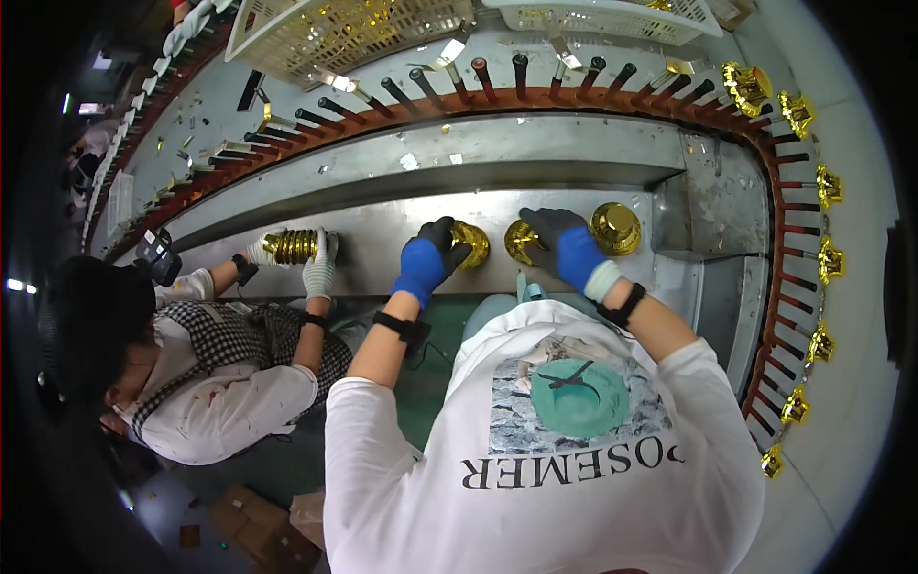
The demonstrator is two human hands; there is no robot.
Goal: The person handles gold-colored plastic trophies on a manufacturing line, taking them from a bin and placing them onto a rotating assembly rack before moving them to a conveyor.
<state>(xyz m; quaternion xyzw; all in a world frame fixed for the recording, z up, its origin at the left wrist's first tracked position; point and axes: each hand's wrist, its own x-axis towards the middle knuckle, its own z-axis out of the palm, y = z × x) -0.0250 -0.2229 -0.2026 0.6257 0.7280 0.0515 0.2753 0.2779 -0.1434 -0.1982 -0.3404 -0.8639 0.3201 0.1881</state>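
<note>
Left hand [430,256], gloved blue and black, curls closed around a gold cap [472,243]; right hand [564,247] likewise grips a second gold cap [521,241]. Both sit on the steel bench [382,234] at about 12 o'clock from the torso. Judged step: bringing the two pieces together. Their open ends seem to face each other, long axes running 9-to-3. Next move needs axial alignment. A gold dome [615,228] stands at 3 o'clock.

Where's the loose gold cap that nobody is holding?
In the head view the loose gold cap sits on the steel bench, just right of the right hand, near the bench's right end.
</note>
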